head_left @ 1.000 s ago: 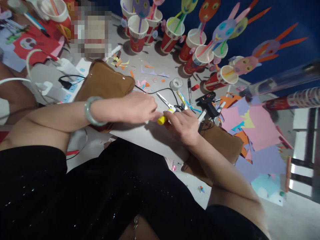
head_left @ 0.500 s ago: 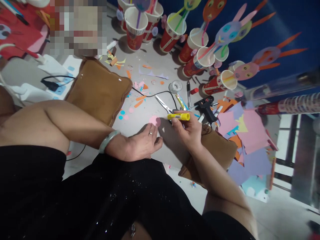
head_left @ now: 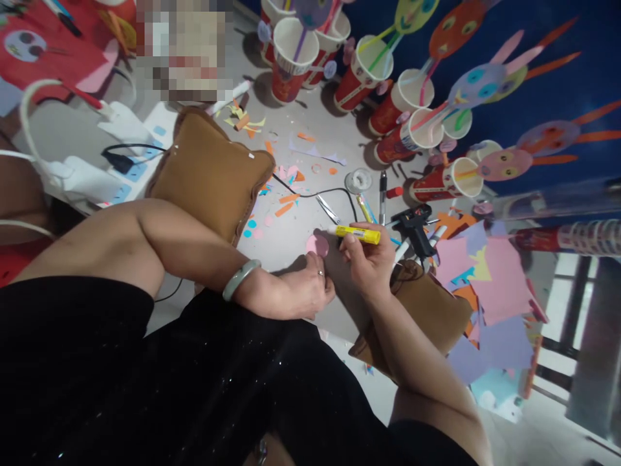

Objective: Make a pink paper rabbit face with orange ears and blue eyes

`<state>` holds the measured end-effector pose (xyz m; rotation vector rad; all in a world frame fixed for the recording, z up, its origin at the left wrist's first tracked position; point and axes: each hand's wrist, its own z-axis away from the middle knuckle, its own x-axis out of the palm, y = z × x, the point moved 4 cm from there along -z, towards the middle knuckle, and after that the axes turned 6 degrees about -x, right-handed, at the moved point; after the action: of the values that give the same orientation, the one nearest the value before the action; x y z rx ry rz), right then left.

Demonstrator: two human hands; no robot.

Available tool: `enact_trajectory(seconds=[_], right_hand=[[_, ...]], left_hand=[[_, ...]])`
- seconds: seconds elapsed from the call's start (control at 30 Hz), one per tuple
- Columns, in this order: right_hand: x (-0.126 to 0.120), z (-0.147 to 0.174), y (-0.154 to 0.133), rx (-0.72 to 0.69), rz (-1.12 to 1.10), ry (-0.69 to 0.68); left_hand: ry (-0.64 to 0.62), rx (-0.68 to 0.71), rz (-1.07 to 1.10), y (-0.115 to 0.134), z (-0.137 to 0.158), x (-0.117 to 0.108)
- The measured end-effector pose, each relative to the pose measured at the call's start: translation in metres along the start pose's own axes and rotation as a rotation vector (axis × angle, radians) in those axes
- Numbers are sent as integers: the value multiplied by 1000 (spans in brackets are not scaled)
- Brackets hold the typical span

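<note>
Head view: 2 bare hands at work by the near edge of the table (head_left: 301,220).
Left hand (head_left: 303,294): fingers close together, fingertips at the near rim of the pink disc (head_left: 317,244); pinching or only pressing, cannot tell.
Pink disc: close to the near edge of the table, ahead of the left hand.
Right hand (head_left: 371,265): thumb and fingers pinching the yellow tube (head_left: 359,234).
Yellow tube: roughly level, pale end toward the pink disc; contact not resolved.
Scissors (head_left: 328,209): blades visible beyond the yellow tube; handles hidden.
Glue gun (head_left: 414,228): black, between the right hand and the right edge.
Tape roll (head_left: 358,181): beyond the scissors; dark pen (head_left: 383,197) and red cap (head_left: 394,192) to its right.
Brown cushions: 2; 1 beside the left forearm, 1 at the near edge beside the right forearm.
Paper cups (head_left: 352,87): along the far edge, straws bearing paper faces.
Paper sheets (head_left: 504,272): pink and lavender, overlapping, along the right edge.
</note>
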<state>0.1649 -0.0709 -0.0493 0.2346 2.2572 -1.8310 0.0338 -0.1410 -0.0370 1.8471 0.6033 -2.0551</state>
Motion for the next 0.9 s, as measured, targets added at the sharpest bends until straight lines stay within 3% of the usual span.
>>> enact_trajectory(seconds=[0.3,0.4,0.57,0.77,0.9], right_hand=[[-12,11,18,-340,206,39],[-15,14,23,-416,248,16],[-20,15,24,-412,292,35],[-21,15,23,-474,415,-35],[-22,16,23,-522,531,-66]], left_hand=[[-94,15,-28,-5,-3,-36],[-19,17,-65,7,-8,-39],[90,9,-91,24,-18,-30],[181,59,-69,25,-14,-14],[329,147,-54,23,-10,-13]])
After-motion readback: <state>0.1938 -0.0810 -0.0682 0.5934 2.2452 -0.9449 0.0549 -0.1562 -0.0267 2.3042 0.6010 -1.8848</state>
